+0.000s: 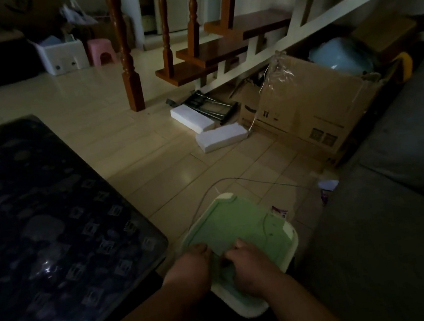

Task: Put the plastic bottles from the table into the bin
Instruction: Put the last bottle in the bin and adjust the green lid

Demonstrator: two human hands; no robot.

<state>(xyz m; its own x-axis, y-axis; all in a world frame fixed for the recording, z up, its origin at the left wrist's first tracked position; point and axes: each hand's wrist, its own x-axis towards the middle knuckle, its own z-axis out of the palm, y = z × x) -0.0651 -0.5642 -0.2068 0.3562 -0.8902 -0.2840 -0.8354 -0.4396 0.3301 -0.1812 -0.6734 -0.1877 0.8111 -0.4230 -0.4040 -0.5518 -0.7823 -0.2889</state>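
Down at 6 o'clock, white plastic bin (252,308) with flat pale green lid (230,222) sits shut between dark patterned glass table (36,210) at 8 o'clock and grey sofa (391,244) at 4. Left hand (192,266) and right hand (249,264) touch lid's near part, fingers bent; gripping or pressing, cannot tell, too dim.

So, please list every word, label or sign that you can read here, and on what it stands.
No text can be read.
Large cardboard box: printed symbols and a line of print, too blurred to read.
Purple packet on the floor: print too small.
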